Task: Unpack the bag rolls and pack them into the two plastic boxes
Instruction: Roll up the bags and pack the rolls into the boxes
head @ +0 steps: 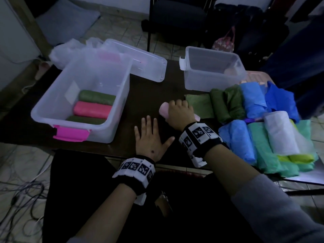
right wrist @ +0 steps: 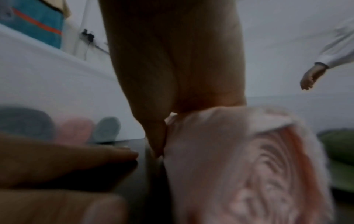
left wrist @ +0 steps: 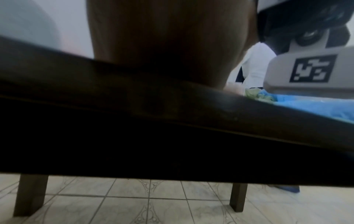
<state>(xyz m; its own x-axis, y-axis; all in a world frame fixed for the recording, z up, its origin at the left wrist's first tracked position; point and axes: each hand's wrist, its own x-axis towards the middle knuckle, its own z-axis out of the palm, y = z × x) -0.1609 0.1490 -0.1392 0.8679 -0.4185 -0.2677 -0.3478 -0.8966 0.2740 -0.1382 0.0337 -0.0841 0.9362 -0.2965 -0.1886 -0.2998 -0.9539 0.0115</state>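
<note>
Early yet: three rolls (head: pixel 93 106) sit in the left box (head: pixel 52 102), right box (head: pixel 192 81) looks empty, right hand (head: pixel 180 111) clasps a pink roll (head: pixel 164 109), left hand (head: pixel 150 137) lies flat.

Two clear boxes (head: pixel 91 95) (head: pixel 213 71) sat in the frame's upper half, with one lid (head: pixel 140 58) between them. The left box held three rolls (head: pixel 93 109) (two green, one pink). About ten more rolls (head: pixel 254 123) crowded the right side; overlap blurred the exact count.

free: table centre (head: pixel 149 95) | blocked: left box (head: pixel 121 106), rolls (head: pixel 245 120) right
</note>
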